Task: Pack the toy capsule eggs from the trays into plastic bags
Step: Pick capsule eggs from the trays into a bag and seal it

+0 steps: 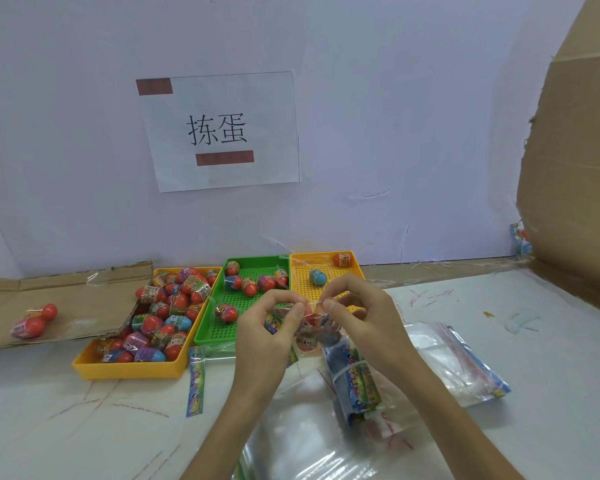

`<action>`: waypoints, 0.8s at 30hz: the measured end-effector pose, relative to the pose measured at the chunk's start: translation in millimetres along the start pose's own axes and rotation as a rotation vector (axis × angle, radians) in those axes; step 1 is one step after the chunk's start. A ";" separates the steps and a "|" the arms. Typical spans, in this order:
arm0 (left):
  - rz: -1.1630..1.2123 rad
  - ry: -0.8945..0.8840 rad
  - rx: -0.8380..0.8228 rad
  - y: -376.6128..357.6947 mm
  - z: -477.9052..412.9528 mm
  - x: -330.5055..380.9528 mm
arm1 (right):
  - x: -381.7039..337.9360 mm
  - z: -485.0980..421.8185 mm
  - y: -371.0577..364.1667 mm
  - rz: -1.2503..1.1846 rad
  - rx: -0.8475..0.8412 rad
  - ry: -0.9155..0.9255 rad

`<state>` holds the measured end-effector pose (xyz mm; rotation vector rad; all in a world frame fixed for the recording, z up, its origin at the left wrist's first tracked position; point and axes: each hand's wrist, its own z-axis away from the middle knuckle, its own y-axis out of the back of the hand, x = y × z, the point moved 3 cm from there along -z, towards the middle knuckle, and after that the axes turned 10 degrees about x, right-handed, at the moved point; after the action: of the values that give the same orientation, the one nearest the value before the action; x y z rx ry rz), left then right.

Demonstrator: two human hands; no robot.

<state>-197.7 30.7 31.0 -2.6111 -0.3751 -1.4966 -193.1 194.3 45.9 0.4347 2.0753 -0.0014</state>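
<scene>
Pinching the mouth of the small plastic bag [303, 337] at centre between left hand [271, 327] and right hand [361, 313], capsule eggs [326, 332] seemingly inside; probably light, floppy, slick film, best held at the rim; yellow tray [129, 372] at 9 o'clock heaped, green tray [205, 337] at 10 holding a handful, far yellow tray [326, 254] at 12 holding two.

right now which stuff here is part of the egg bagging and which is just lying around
In the job: left hand, right hand, the bag they pinch, full yellow tray, green tray, spare bags.
Lying about: wall sign, cardboard box flap.
</scene>
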 end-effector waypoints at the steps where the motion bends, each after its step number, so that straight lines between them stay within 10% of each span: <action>1: -0.006 0.001 -0.001 0.1 0.5 0.0 | 0.1 0.3 -0.5 0.011 -0.002 0.006; 24: 0.144 0.157 -0.085 0.8 -3.3 -7.0 | -0.7 0.2 -1.7 -0.100 -0.057 -0.007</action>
<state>-203.6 28.1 26.7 -2.4983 -0.1082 -1.6865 -193.2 192.4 46.1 0.2953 2.0829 -0.0028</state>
